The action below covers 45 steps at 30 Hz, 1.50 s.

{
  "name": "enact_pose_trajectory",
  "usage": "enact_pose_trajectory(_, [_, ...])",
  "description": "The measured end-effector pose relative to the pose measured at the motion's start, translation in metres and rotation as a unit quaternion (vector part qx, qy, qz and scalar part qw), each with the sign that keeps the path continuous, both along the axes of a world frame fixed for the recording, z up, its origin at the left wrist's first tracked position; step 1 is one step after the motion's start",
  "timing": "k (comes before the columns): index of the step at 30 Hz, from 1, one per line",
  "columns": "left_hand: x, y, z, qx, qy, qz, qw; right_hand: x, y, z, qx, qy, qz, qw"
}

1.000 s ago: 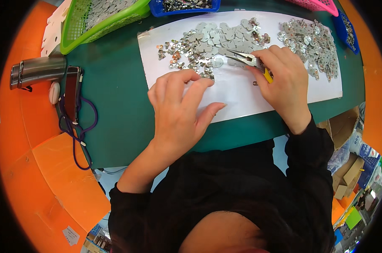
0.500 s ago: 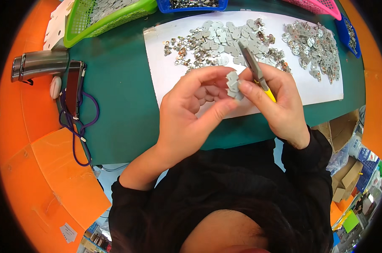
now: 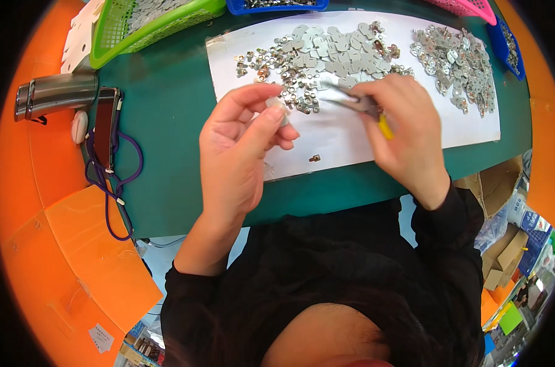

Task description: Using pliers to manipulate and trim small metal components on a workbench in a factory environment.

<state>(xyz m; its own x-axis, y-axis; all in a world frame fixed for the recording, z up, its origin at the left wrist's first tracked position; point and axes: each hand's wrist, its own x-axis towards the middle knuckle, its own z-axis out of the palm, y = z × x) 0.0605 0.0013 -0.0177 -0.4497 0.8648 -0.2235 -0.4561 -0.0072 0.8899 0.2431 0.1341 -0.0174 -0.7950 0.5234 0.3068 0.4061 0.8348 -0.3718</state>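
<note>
My left hand [image 3: 234, 144] is closed, pinching a few small grey metal plates [image 3: 282, 115] between thumb and fingers; the fingers partly cover them. In my right hand [image 3: 412, 131] is a pair of pliers [image 3: 366, 105] with a yellow handle. The pliers' jaws look parted and are blurred by motion, pointing left over a white sheet [image 3: 357, 140]. Just beyond them lie a pile of flat grey plates [image 3: 332, 52] and a scatter of small shiny metal fittings [image 3: 303, 98]. One brownish fitting [image 3: 315, 158] sits alone near the sheet's front edge.
Another heap of metal parts [image 3: 455, 64] is on the sheet's right. Green [image 3: 161, 32], blue [image 3: 277, 7] and pink [image 3: 470, 9] baskets line the far edge, with a blue bin [image 3: 507, 52] at right. A steel flask [image 3: 63, 96] and a phone with a cord [image 3: 107, 125] are left.
My hands have moved apart: the left went left with the plates, while the right swung the pliers down to point left. The lone fitting and nearer scattered fittings are now uncovered.
</note>
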Motion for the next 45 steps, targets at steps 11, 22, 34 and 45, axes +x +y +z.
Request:
enact_pose_trajectory(11, [0.001, -0.019, -0.010, 0.008, -0.008, -0.020, 1.000, 0.035, 0.003, 0.000, -0.043, 0.021, -0.059, 0.997])
enact_pose_trajectory(22, [0.017, -0.008, -0.005, 0.010, 0.033, -0.095, 0.995, 0.026, -0.002, -0.005, 0.010, 0.027, -0.102, 0.994])
enact_pose_trajectory(34, [0.013, -0.003, -0.007, -0.036, -0.090, -0.074, 0.993, 0.018, -0.003, -0.010, 0.025, 0.035, -0.105, 0.994])
enact_pose_trajectory(45, [0.016, -0.007, 0.000, 0.009, -0.100, -0.145, 0.984, -0.003, -0.021, 0.024, -0.484, 0.175, 0.038, 0.856])
